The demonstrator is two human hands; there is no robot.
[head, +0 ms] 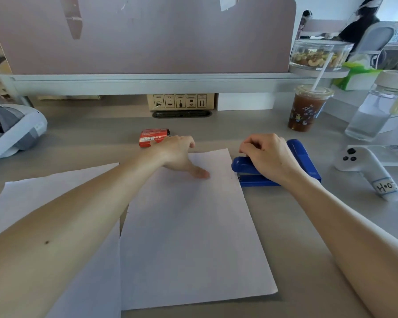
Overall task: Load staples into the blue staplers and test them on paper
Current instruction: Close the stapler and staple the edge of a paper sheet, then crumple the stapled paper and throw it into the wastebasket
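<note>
A blue stapler [253,172] lies at the right edge of a white sheet of paper [193,237], its nose just over the sheet's upper right edge. My right hand [268,154] rests on top of it, fingers curled over its top. A second blue stapler [305,157] lies right behind the first, partly hidden by that hand. My left hand [177,153] lies flat on the upper part of the sheet, thumb pressed on the paper. A red staple box [153,137] sits just behind my left hand. Another white sheet [44,191] lies to the left, under my left forearm.
An iced drink cup with a straw [307,109] and a clear water bottle [377,111] stand at the back right. A white controller [365,168] lies right of the staplers. A jar of nuts [319,55] sits on the divider shelf. A grey-white bag [12,131] lies far left.
</note>
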